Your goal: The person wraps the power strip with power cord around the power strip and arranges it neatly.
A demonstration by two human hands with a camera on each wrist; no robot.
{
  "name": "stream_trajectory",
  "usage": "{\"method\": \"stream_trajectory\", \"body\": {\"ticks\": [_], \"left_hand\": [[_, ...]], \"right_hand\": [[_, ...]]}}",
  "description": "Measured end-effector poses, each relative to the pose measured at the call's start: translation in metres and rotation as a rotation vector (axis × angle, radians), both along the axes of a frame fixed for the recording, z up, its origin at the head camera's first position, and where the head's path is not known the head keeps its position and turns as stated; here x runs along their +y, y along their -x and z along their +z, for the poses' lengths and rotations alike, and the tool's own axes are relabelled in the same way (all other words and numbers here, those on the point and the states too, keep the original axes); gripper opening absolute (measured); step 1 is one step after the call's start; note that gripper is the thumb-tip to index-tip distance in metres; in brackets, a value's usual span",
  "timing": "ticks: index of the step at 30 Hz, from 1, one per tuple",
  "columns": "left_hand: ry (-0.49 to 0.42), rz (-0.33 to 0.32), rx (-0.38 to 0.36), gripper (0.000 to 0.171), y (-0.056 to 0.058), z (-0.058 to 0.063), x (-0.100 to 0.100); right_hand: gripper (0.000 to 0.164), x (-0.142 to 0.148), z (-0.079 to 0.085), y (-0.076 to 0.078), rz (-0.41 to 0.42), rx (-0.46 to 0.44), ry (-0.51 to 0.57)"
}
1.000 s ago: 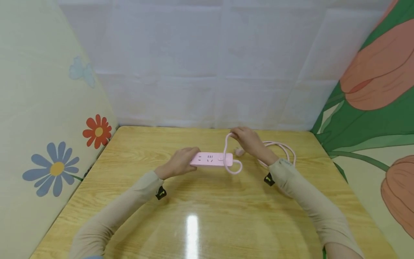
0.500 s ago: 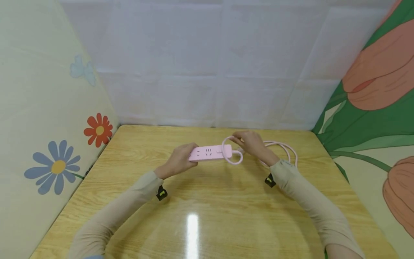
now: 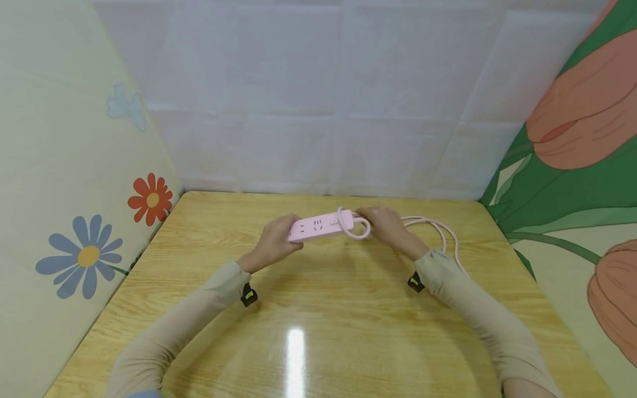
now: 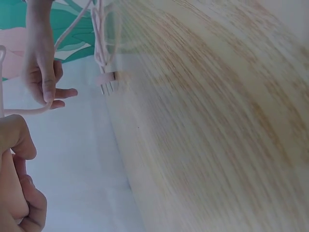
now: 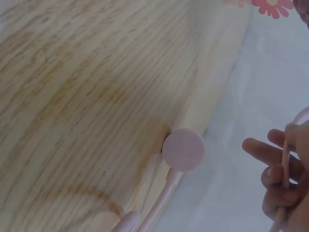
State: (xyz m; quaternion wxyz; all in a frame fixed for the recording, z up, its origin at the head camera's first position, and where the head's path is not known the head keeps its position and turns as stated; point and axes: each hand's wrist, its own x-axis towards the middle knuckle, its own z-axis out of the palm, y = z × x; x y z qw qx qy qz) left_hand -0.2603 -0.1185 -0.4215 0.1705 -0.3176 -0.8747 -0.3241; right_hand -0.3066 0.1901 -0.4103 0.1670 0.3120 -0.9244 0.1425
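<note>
A pink power strip [image 3: 316,227] is held up over the table, tilted with its right end higher. My left hand [image 3: 272,243] grips its left end; in the left wrist view the curled fingers [image 4: 34,200] show at the lower left. A loop of pink cord [image 3: 369,228] circles the strip's right end. My right hand [image 3: 387,228] pinches this cord just beside that end. In the right wrist view the cord [image 5: 286,162] runs between thumb and fingers, with the index finger extended. The round plug [image 5: 183,150] lies on the table near its far edge, prongs showing in the left wrist view.
The wooden table [image 3: 318,309] ends at a white cloth backdrop [image 3: 318,99]. More looped cord [image 3: 440,225] lies right of my right hand, partly behind the sleeve. Flowered panels [image 3: 88,257] stand on both sides.
My left hand has raised the strip and tilted its right end up. My right hand has come down closer to that end, and the cord loop around it has drawn smaller.
</note>
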Motion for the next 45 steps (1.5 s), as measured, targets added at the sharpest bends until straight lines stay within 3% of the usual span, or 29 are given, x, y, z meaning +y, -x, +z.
{"method": "stream_trajectory", "body": {"ticks": [11,19,29,37,45], "left_hand": [[-0.008,0.026,-0.098,0.047,0.000,0.002,0.004],[0.002,0.025,-0.233,0.057,-0.001,0.004,0.008],[-0.018,0.073,-0.210,0.053,-0.001,0.005,0.007],[-0.015,0.134,-0.223,0.057,-0.003,0.004,0.009],[-0.037,0.161,-0.234,0.053,-0.004,0.007,0.008]], "right_hand": [[0.004,0.001,-0.003,-0.009,0.034,-0.002,-0.026],[0.014,-0.001,-0.005,-0.011,0.018,-0.031,-0.020],[0.013,-0.004,-0.010,-0.014,0.061,0.017,-0.109],[0.016,-0.008,-0.008,-0.018,0.117,-0.010,-0.130],[0.017,-0.007,-0.006,-0.025,0.167,0.020,-0.123]]}}
